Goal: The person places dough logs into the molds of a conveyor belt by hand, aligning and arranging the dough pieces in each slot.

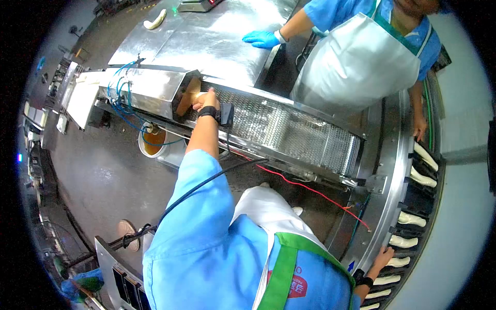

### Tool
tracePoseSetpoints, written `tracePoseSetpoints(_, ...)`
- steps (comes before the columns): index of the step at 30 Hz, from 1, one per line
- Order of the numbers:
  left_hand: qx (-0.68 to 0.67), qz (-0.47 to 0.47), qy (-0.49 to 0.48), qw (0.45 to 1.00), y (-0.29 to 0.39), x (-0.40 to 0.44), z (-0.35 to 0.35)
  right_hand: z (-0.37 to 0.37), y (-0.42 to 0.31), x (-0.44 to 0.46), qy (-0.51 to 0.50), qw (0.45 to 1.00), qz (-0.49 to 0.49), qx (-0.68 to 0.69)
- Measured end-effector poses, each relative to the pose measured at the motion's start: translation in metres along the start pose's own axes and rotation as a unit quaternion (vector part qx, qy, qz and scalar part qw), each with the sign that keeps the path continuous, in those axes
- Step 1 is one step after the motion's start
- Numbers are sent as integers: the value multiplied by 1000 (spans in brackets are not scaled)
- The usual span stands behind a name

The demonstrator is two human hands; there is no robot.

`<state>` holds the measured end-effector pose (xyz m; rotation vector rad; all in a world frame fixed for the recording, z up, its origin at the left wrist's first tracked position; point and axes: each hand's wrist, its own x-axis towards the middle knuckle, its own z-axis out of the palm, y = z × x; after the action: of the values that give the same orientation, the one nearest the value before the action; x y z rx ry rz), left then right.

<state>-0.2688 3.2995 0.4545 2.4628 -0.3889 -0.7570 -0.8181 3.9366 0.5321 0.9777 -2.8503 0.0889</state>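
Observation:
My left hand [204,101], strapped at the wrist, is at the mouth of a metal machine housing [150,93]. Its fingers are closed around a pale piece [195,96] that looks like dough, partly hidden by the fingers. Beneath it runs a metal mesh conveyor belt [253,116]. Over on the right, my right hand [382,257] rests at the metal rim of a curved line of black trays, fingers extended. Its fingertips are beside a long white dough piece [399,262]; I cannot see a grip on it.
Several more dough pieces [403,241] lie in the black trays. Across the belt stands a co-worker in a white apron [356,62], one blue-gloved hand [261,39] on a steel table [217,41]. A white bucket [153,142] of brown liquid and a red cable [310,190] are below the belt.

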Motion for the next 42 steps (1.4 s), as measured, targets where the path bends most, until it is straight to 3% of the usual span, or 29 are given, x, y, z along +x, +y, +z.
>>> tracePoseSetpoints(2, -103, -41, 52, 993, -7, 44, 46, 9, 6, 4, -1, 1000, -5, -5)
tracePoseSetpoints(5, -155, -51, 116, 980, -5, -18, 12, 4, -1, 0, -2, 998, 13, -63)
tracePoseSetpoints(7, -160, 39, 15, 986, -14, -50, -19, -13, -27, 9, -117, 987, 88, -68)
tracePoseSetpoints(8, -368, 138, -138, 909, -41, -11, -3, -10, -29, 15, -119, 987, 89, -64)
tracePoseSetpoints(9, -304, 153, -300, 891, -50, -22, -42, -6, -29, 16, -104, 990, 82, -53)
tracePoseSetpoints(10, -168, 324, -380, 850, -57, -35, -89, -5, -26, 12, -90, 992, 82, -45)
tracePoseSetpoints(11, -251, 286, -313, 870, -69, -70, -120, -3, -25, 12, -68, 996, 57, -24)
tracePoseSetpoints(12, -135, 472, -348, 799, -68, -75, -146, 3, -20, 12, -44, 998, 45, -7)
tracePoseSetpoints(13, -91, 452, -282, 842, -65, -119, -185, 20, -4, 13, 13, 1000, -10, -10)
tracePoseSetpoints(14, -107, 474, -287, 826, -60, -147, -207, 11, -19, 11, 45, 998, 4, 34)
tracePoseSetpoints(15, -126, 487, -270, 821, -60, -165, -220, -13, -40, 17, -16, 998, 24, 52)
tracePoseSetpoints(16, -144, 501, -252, 815, -60, -183, -233, 5, -27, 18, 69, 995, -47, 56)
tracePoseSetpoints(17, -185, 485, -310, 796, -64, -205, -244, -1, -32, 22, 55, 995, -33, 75)
tracePoseSetpoints(18, -217, 520, -323, 760, -74, -205, -243, 12, -22, 20, 152, 983, -81, 62)
tracePoseSetpoints(19, -254, 548, -326, 728, -71, -202, -237, -8, -41, 29, 36, 998, 7, 50)
tracePoseSetpoints(20, -364, 360, -471, 719, -40, -202, -231, -16, -48, 33, 22, 999, 15, 45)
tracePoseSetpoints(23, -441, 184, -603, 638, 1, -248, -216, -25, -54, 42, 47, 998, -20, 44)
tracePoseSetpoints(25, -331, 217, -754, 524, 15, -315, -196, -19, -52, 50, 50, 998, -24, 43)
tracePoseSetpoints(27, -328, 152, -853, 376, 9, -428, -179, -13, -48, 48, 89, 993, -44, 64)
tracePoseSetpoints(29, -286, 112, -884, 353, 15, -500, -151, 5, -48, 52, 29, 999, -8, 19)
tracePoseSetpoints(30, -246, 76, -927, 273, 22, -537, -128, 9, -48, 55, 33, 999, -10, 23)
tracePoseSetpoints(31, -243, 40, -926, 286, 18, -584, -116, 11, -46, 50, 33, 999, -9, 25)
tracePoseSetpoints(33, -166, 64, -956, 234, 16, -665, -88, 18, -43, 47, 78, 996, -21, 23)
tracePoseSetpoints(34, -159, 69, -955, 241, 16, -705, -71, 16, -44, 50, 18, 999, 5, 28)
tracePoseSetpoints(35, -153, 77, -954, 246, 12, -738, -56, 15, -47, 44, 102, 994, -27, 3)
tracePoseSetpoints(36, -153, 78, -955, 241, 8, -762, -39, 10, -49, 45, 97, 995, -14, 30)
tracePoseSetpoints(39, -118, -111, -971, 177, -18, -817, 12, 0, -51, 49, 93, 993, 10, 76)
tracePoseSetpoints(41, -137, -182, -956, 187, -34, -828, 70, -4, -50, 56, 118, 989, 6, 91)
tracePoseSetpoints(42, -125, -159, -953, 226, -44, -823, 106, -6, -47, 58, 120, 987, -1, 104)
